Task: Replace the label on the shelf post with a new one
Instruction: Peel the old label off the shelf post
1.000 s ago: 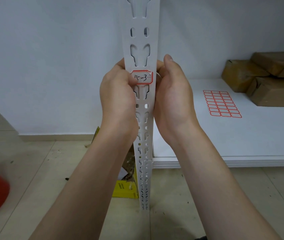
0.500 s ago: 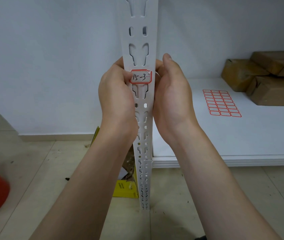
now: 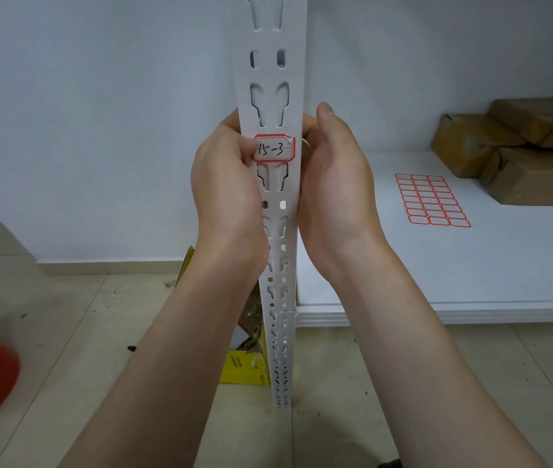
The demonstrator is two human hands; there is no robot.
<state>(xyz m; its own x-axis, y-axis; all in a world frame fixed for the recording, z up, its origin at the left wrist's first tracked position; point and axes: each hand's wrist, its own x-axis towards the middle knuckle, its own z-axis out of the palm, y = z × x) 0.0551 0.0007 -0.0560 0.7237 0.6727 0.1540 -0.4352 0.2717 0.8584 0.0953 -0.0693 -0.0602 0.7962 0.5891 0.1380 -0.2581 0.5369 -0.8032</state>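
Change: the label (image 3: 273, 148) "15-3" now has its top-right corner lifted and curled. 1 s ago it lies flat on the shelf post (image 3: 270, 106). The peel has started, but the old label is mostly still stuck, so the task is early.

Left hand (image 3: 224, 187) wraps the post, with the thumb (image 3: 246, 146) pressing the label's left end. Right hand (image 3: 332, 187) cups the post's right edge. Its fingers are hidden behind the post, so I cannot tell their grip.

The post looks like white painted metal, punched with keyhole slots. The label is thin paper with a red border and clipped corners. The label sheet (image 3: 432, 201) lies flat on the shelf (image 3: 471, 282), well right of the fingers.
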